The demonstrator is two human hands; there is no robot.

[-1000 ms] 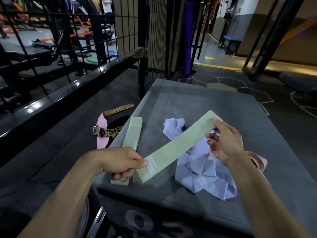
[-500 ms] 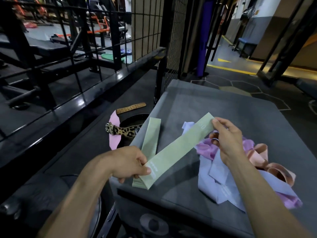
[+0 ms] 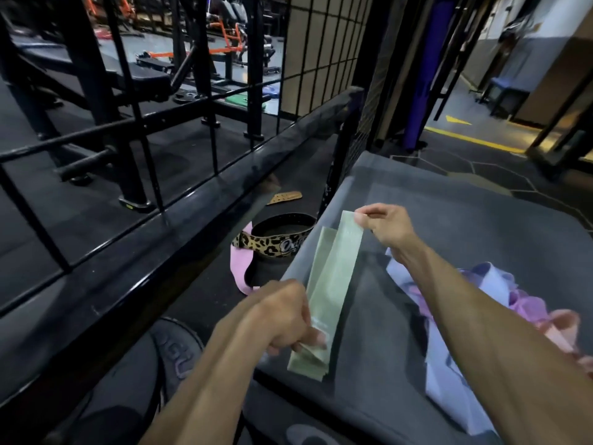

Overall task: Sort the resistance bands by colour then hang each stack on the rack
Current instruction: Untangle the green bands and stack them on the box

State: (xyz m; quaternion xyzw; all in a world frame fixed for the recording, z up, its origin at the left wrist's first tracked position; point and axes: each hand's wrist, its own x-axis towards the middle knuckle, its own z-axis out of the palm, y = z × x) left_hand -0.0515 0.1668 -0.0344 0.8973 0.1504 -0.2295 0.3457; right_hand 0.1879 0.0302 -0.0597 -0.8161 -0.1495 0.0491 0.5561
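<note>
A pale green band [image 3: 340, 268] is held flat and lengthwise, gripped at both ends, over a second green band [image 3: 319, 252] lying on the grey box top [image 3: 465, 220]. To the right, lilac, pink and peach bands [image 3: 449, 364] lie in a crumpled pile.

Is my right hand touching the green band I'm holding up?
Touching. The head view shows the right hand pinching the top corner of the green band.

Dim gym: black rail [image 3: 179, 216], mesh fence [image 3: 321, 43], dark floor [image 3: 481, 162] (yellow line).
</note>
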